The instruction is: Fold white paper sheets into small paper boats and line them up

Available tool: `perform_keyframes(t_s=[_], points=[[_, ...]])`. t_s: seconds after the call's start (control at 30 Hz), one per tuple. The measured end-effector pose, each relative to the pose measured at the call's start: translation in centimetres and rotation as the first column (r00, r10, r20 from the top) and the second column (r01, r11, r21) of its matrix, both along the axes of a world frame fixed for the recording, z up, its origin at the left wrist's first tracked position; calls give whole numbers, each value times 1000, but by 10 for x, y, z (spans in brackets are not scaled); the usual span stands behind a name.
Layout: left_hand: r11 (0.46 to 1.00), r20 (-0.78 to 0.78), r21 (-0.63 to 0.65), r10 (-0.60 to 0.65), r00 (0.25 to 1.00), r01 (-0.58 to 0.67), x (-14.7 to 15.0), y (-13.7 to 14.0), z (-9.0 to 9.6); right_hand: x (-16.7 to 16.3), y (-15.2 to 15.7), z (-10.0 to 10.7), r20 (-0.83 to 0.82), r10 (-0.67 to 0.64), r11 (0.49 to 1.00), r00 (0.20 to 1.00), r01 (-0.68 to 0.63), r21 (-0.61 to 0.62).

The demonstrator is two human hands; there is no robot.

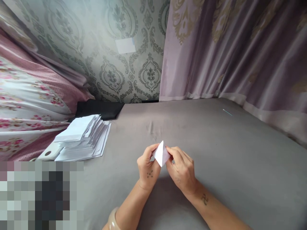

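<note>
A small folded piece of white paper (161, 154), diamond-shaped with a crease down its middle, is held up between my two hands near the centre of the view. My left hand (149, 164) pinches its left side, thumb and fingers closed on the edge. On the other side my right hand (181, 166) grips the right corner with its fingertips. Some of the fingers behind the paper are hidden. Both hands are just above the grey cloth surface (216, 166).
To the left stands a tall stack of white paper sheets (83, 137), with a white board with a hole (49, 152) beside it. Behind lies a black flat item (100, 109). A thin stick (227, 112) rests at the far right. Curtains (203, 48) hang along the back.
</note>
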State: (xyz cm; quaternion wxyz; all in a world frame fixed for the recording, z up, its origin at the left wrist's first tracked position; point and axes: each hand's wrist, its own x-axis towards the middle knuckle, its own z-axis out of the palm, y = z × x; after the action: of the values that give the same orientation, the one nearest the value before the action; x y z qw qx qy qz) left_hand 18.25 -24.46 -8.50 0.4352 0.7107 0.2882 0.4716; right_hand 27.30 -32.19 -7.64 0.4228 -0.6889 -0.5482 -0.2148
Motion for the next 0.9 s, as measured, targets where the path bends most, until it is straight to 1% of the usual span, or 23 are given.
perform_keyframes(t_s=[0.1, 0.17, 0.23, 0.33, 0.4, 0.43, 0.47, 0.5, 0.53, 0.6, 0.67, 0.7, 0.73, 0.77, 0.8, 0.9], points=[[993, 146, -122, 12, 989, 6, 4, -6, -1, -3, 1, 3, -47, -27, 999, 999, 28, 18], [985, 202, -161, -25, 979, 59, 5, -9, -1, -3, 1, 3, -61, -35, 999, 998, 36, 17], [980, 210, -163, -80, 974, 116, 6, -10, -2, -1, 0, 2, -61, -21, 1000, 998, 22, 6], [971, 189, -191, -109, 976, 145, 7, -10, -1, 2, -2, -1, -72, 37, 999, 997, -38, -10], [956, 185, -245, -117, 976, 161, 7, -7, 1, 4, -3, 0, -138, 78, 997, 987, -79, 0], [949, 184, -262, -128, 975, 174, 7, -5, 2, 5, -3, 2, -202, 99, 995, 974, -100, 8], [948, 179, -261, -140, 974, 184, 6, -3, 2, 7, -3, 5, -282, 132, 991, 950, -134, 12], [953, 168, -242, -145, 975, 183, 5, 0, 3, 9, -3, 9, -377, 179, 982, 909, -191, 7], [963, 150, -210, -141, 979, 171, 4, 3, 2, 13, -3, 13, -484, 226, 966, 845, -258, 0], [981, 100, -141, -122, 987, 136, 1, 8, 1, 22, -3, 21, -687, 297, 917, 664, -400, 10], [987, 48, -89, -130, 990, 134, -2, 12, -2, 30, -4, 27, -831, 291, 901, 474, -428, 71], [986, 24, -68, -150, 988, 151, -3, 12, -4, 32, -4, 29, -874, 276, 900, 401, -426, 89], [983, 1, -50, -177, 984, 177, -4, 12, -6, 34, -4, 30, -898, 257, 904, 356, -416, 94], [979, -20, -39, -202, 979, 201, -5, 12, -8, 34, -4, 31, -910, 240, 907, 337, -411, 87], [975, -38, -38, -221, 975, 220, -5, 11, -9, 34, -4, 32, -914, 226, 910, 337, -408, 74], [964, -38, -104, -250, 967, 245, -3, 9, -11, 32, -2, 33, -912, 210, 917, 353, -395, 58]])
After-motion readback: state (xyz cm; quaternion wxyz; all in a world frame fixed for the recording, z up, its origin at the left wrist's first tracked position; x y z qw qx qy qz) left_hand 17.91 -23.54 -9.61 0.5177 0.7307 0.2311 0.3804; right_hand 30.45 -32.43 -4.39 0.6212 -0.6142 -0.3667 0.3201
